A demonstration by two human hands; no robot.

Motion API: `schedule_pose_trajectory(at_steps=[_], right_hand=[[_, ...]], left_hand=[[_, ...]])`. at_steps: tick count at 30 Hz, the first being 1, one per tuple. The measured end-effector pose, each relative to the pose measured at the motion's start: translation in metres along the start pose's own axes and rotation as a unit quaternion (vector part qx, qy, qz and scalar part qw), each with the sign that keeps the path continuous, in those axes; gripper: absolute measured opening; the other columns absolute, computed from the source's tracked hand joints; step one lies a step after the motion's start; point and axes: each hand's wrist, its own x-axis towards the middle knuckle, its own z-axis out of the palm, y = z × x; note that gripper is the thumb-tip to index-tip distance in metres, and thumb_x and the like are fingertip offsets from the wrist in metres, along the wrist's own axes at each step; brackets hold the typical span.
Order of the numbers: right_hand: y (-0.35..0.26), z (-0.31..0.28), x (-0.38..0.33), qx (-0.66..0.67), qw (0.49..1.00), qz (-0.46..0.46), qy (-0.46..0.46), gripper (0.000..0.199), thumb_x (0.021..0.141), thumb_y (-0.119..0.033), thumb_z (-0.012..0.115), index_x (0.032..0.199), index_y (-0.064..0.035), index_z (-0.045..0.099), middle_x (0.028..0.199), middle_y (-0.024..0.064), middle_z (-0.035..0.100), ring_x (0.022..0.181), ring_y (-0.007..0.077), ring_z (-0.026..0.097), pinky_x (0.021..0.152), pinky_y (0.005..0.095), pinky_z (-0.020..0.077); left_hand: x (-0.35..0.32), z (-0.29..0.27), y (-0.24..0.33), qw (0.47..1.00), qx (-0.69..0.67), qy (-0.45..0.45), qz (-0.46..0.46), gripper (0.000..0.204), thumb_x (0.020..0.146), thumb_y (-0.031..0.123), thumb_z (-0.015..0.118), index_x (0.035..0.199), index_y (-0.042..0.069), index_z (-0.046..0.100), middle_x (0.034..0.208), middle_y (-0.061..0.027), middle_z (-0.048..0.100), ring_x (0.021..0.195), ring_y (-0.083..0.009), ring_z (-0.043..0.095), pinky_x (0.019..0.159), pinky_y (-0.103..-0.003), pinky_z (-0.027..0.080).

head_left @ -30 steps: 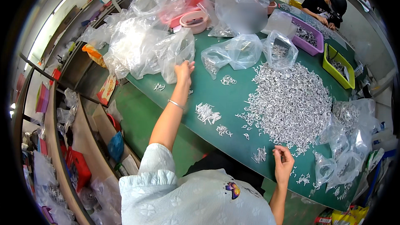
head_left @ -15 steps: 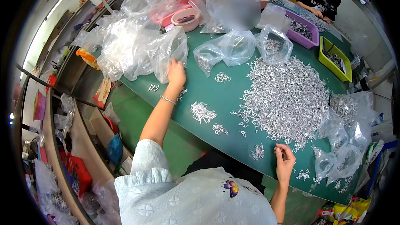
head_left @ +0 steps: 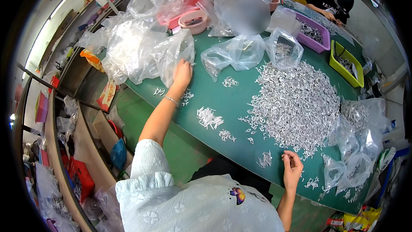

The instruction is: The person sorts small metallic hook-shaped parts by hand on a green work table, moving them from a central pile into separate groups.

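My left hand (head_left: 183, 72) reaches to the far left of the table, its fingers bent together at the edge of a clear plastic bag (head_left: 175, 53). A tiny pale piece shows by its fingertips, too small to name. Below its wrist lies a small cluster of silvery pieces (head_left: 187, 97). Close to the near edge, my right hand (head_left: 292, 168) is curled with thumb and fingers drawn in; whatever it holds is hidden. Beside it on the left is a little pile of thin silvery pieces (head_left: 265, 159). Beyond spreads a large heap of small silvery metal pieces (head_left: 296, 103).
Several small piles dot the green table (head_left: 206, 141), including white sticks (head_left: 209, 117). Bags of parts (head_left: 358, 146) lie at right. A purple basket (head_left: 315, 34), a lime basket (head_left: 346, 64) and a pink bowl (head_left: 194, 22) stand farther back. Another person (head_left: 332, 4) sits at far right.
My left hand has shifted slightly right and nearer, uncovering more of the small cluster by its wrist. My right hand stays nearly in place. The view has moved slightly.
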Motion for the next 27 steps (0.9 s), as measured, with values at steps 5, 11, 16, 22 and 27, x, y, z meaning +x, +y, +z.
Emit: schedule_pose_trajectory(at_steps=[5, 11, 16, 22, 27], right_hand=[[0.002, 0.003, -0.001, 0.006, 1.0, 0.008, 0.006, 0.012, 0.091, 0.001, 0.06, 0.101, 0.003, 0.065, 0.087, 0.0028, 0.06, 0.075, 0.0069, 0.051, 0.068, 0.0197, 0.04], [0.0, 0.006, 0.001, 0.016, 1.0, -0.006, 0.012, 0.011, 0.09, 0.0, 0.06, 0.1, 0.0025, 0.066, 0.086, 0.003, 0.061, 0.073, 0.0069, 0.05, 0.067, 0.0202, 0.0398], [-0.002, -0.005, 0.008, -0.038, 0.999, -0.017, 0.029, 0.011, 0.09, 0.0, 0.061, 0.099, 0.0031, 0.066, 0.084, 0.0033, 0.063, 0.072, 0.0074, 0.05, 0.067, 0.0213, 0.0402], [-0.026, -0.015, 0.05, -0.163, 0.983, -0.069, 0.056, 0.014, 0.09, -0.005, 0.062, 0.101, 0.0026, 0.066, 0.092, 0.0083, 0.066, 0.081, 0.0151, 0.057, 0.072, 0.0267, 0.0442], [-0.019, -0.013, 0.12, -0.361, 0.902, -0.224, 0.076, 0.038, 0.087, -0.012, 0.065, 0.122, -0.0004, 0.057, 0.122, 0.0163, 0.058, 0.116, 0.0324, 0.05, 0.098, 0.0436, 0.0377]], left_hand=[[0.026, 0.001, -0.004, 0.725, -0.539, 0.196, -0.382, 0.017, 0.094, 0.01, 0.054, 0.096, -0.006, 0.059, 0.111, -0.0208, 0.059, 0.096, -0.0296, 0.064, 0.082, -0.037, 0.055], [0.051, -0.005, 0.039, 0.59, -0.691, 0.27, -0.32, 0.045, 0.09, -0.01, 0.044, 0.134, -0.009, 0.036, 0.134, -0.0194, 0.043, 0.115, -0.0325, 0.057, 0.101, -0.041, 0.049], [-0.005, -0.028, 0.127, 0.73, -0.63, 0.069, -0.256, 0.037, 0.091, -0.004, 0.049, 0.128, -0.005, 0.052, 0.126, -0.0132, 0.055, 0.107, -0.0198, 0.058, 0.091, -0.032, 0.051], [-0.07, -0.042, 0.221, 0.818, -0.525, -0.237, 0.004, 0.03, 0.089, 0.003, 0.061, 0.119, 0.007, 0.062, 0.117, -0.0024, 0.061, 0.11, -0.013, 0.056, 0.092, -0.028, 0.045], [-0.089, 0.017, 0.271, 0.888, -0.361, -0.211, 0.193, 0.042, 0.086, 0.012, 0.067, 0.125, 0.003, 0.055, 0.139, -0.0184, 0.045, 0.128, -0.0381, 0.045, 0.105, -0.046, 0.038]])
